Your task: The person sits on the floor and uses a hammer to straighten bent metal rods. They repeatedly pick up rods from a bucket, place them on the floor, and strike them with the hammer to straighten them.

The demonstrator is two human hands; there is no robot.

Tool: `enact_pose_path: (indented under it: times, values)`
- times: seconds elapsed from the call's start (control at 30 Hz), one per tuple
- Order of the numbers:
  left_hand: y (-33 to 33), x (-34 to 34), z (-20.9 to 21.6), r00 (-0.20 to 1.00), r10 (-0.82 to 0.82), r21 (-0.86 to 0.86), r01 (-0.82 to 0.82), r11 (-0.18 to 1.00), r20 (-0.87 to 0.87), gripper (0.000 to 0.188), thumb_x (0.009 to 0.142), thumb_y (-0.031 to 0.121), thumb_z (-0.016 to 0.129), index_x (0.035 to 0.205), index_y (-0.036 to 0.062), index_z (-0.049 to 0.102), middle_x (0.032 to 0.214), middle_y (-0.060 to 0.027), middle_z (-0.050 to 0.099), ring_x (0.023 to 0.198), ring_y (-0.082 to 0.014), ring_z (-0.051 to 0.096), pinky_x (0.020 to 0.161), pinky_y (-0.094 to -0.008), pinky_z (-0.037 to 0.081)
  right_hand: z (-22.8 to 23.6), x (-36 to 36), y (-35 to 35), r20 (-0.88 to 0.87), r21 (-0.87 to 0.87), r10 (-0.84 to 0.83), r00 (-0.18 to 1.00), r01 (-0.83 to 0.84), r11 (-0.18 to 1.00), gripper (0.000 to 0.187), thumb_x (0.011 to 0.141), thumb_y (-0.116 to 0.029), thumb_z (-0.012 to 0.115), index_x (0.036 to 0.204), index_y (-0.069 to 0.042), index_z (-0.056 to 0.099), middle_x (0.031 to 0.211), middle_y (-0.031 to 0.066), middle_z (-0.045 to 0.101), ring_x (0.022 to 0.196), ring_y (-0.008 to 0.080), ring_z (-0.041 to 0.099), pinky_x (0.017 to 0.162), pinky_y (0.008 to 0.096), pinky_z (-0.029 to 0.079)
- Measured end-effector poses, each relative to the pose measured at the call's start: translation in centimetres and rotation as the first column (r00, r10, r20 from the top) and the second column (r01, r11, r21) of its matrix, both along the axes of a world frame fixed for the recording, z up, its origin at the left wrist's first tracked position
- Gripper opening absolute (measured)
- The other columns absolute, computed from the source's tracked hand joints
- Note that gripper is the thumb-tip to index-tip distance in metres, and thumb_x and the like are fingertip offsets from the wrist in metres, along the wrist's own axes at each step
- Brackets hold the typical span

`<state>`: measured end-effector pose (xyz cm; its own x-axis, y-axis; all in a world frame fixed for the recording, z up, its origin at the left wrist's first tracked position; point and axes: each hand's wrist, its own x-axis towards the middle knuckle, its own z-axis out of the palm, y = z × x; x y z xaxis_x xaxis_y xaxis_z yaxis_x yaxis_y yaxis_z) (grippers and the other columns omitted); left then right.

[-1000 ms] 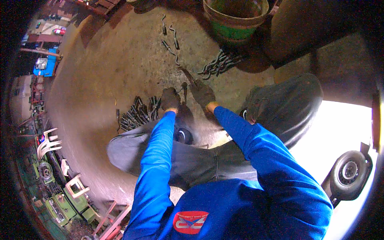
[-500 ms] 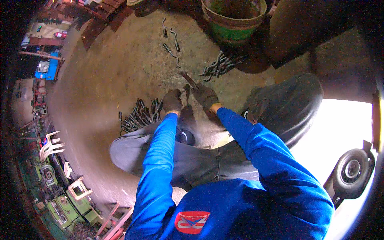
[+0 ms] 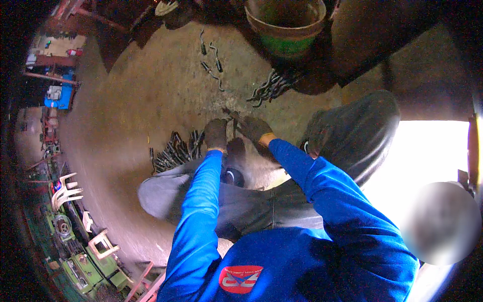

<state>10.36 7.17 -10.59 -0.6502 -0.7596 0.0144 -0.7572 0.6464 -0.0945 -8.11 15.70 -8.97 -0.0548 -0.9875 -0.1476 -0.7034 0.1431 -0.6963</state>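
My gloved left hand (image 3: pixel 216 135) is closed just above the floor, beside my left foot. What it grips is mostly hidden; a short dark end shows in the gap between my hands. Close by on its right, my gloved right hand (image 3: pixel 254 129) is wrapped round a dark bar-like tool (image 3: pixel 229 111), whose tip points ahead and left. Three dark wavy metal rods (image 3: pixel 217 58), each with a thicker end, lie on the floor ahead. More lie in a pile (image 3: pixel 176 152) left of my left hand and in another pile (image 3: pixel 274 88) ahead on the right.
A green bucket (image 3: pixel 287 43) with a brown rim stands past the right pile. My grey-trousered legs (image 3: pixel 352 133) bend around the work spot on the concrete floor (image 3: pixel 136 100). White plastic chairs (image 3: pixel 65 194) and green machinery (image 3: pixel 83 267) line the left side.
The tool in my right hand has swung down and back, bringing its tip close to my left hand. The view has shifted slightly. The rods on the floor stay put.
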Motion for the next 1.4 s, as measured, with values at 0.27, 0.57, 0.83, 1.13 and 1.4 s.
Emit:
enact_pose_path:
  times: [0.27, 0.57, 0.83, 1.13, 1.4]
  values:
    - [0.2, 1.1, 0.5, 0.940, 0.288, 0.011, -0.295, 0.955, 0.184, 0.017, 0.085, 0.014, 0.057, 0.099, 0.0103, 0.067, 0.097, -0.0144, 0.064, 0.093, -0.0295, 0.065, 0.075, -0.0397, 0.054, 0.5, -2.4, 0.2, 0.040, 0.340, -0.035, 0.999, 0.019, 0.940, 0.049, 0.086, -0.048, 0.054, 0.110, -0.007, 0.065, 0.109, 0.0237, 0.065, 0.100, 0.0401, 0.062, 0.085, 0.0481, 0.049]
    - [-4.5, 3.6, -5.5, 0.847, 0.454, 0.358, -0.529, 0.770, 0.276, 0.028, 0.084, 0.028, 0.055, 0.098, 0.0112, 0.073, 0.105, -0.0186, 0.068, 0.099, -0.0366, 0.065, 0.083, -0.0451, 0.052, -3.4, -2.9, 1.2, 0.082, 0.278, -0.263, 0.961, 0.231, 0.932, 0.052, 0.083, -0.047, 0.058, 0.110, -0.003, 0.065, 0.107, 0.0256, 0.064, 0.099, 0.0432, 0.061, 0.085, 0.0486, 0.049]
    - [-4.5, -0.1, -7.1, 0.902, -0.153, 0.543, -0.102, 0.833, 0.404, 0.024, 0.078, 0.017, 0.062, 0.100, 0.0160, 0.074, 0.109, -0.0162, 0.068, 0.105, -0.0332, 0.064, 0.084, -0.0429, 0.052, -6.8, -2.1, 0.9, 0.003, -0.103, -0.078, 0.997, 0.077, 0.992, 0.051, 0.088, -0.050, 0.053, 0.110, -0.005, 0.064, 0.107, 0.0224, 0.065, 0.100, 0.0396, 0.061, 0.085, 0.0486, 0.049]
    - [-5.3, 7.3, -11.1, 0.895, 0.094, 0.530, -0.340, 0.777, 0.437, 0.021, 0.078, 0.014, 0.063, 0.097, 0.0120, 0.071, 0.106, -0.0154, 0.069, 0.097, -0.0339, 0.067, 0.077, -0.0454, 0.054, 4.0, 1.3, 0.7, 0.123, 0.370, 0.081, 0.989, -0.122, 0.921, 0.036, 0.093, -0.031, 0.050, 0.118, -0.006, 0.058, 0.124, 0.0220, 0.058, 0.107, 0.0413, 0.059, 0.090, 0.0476, 0.048]
    - [-6.0, 4.9, -12.2, 0.917, -0.086, 0.434, -0.101, 0.895, 0.390, 0.028, 0.082, 0.030, 0.060, 0.101, 0.0131, 0.072, 0.104, -0.0151, 0.069, 0.092, -0.0331, 0.067, 0.075, -0.0447, 0.053, -2.9, 2.1, -1.0, 0.056, -0.101, 0.080, 0.995, -0.075, 0.992, 0.058, 0.087, -0.055, 0.053, 0.120, -0.008, 0.057, 0.113, 0.0247, 0.062, 0.101, 0.0413, 0.061, 0.087, 0.0480, 0.048]
